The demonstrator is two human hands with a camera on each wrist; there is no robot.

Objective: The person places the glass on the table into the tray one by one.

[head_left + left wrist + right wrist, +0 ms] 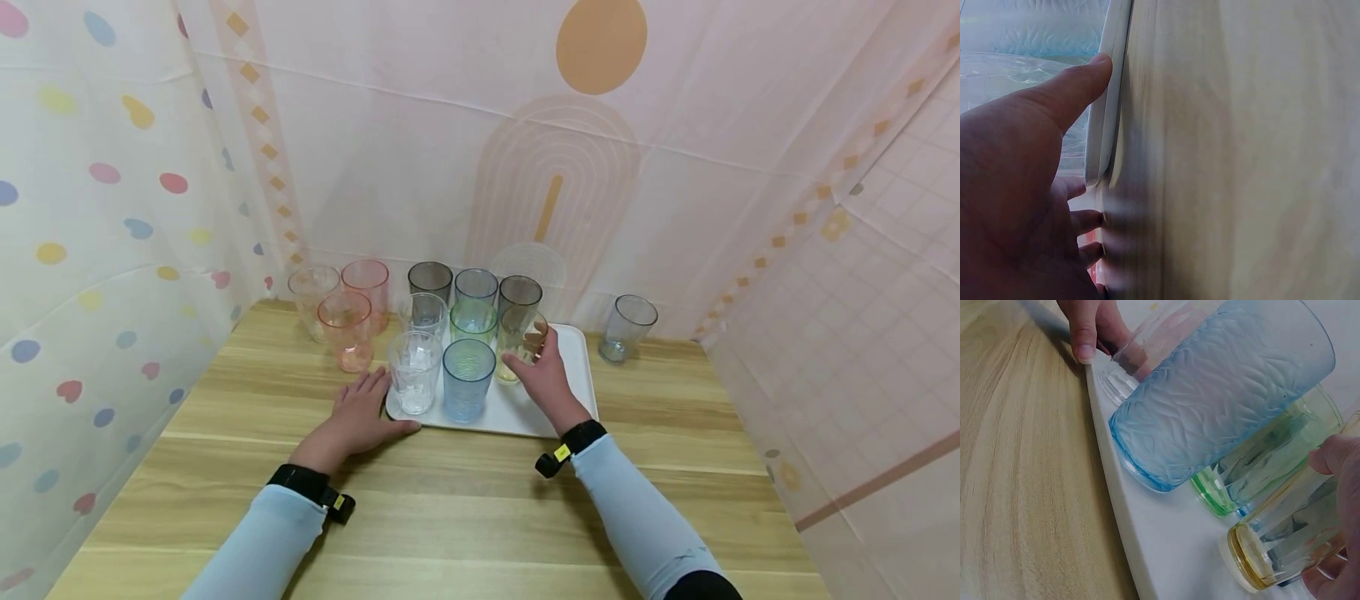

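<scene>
The right hand (546, 377) is curled round a yellow-tinted glass (519, 343) standing on the white tray (577, 392), right of frame centre; the step looks like setting it in its row. The left hand (365, 414) lies flat on the tabletop (480, 500), thumb pressing the tray's near edge. Next, the fingers would need to loosen without tipping the clear, ribbed glass

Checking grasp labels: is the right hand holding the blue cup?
No, the right hand grips the yellow-tinted cup; the blue cup stands untouched beside it on the white tray.

crowded tray (577, 392), bare right strip
</scene>
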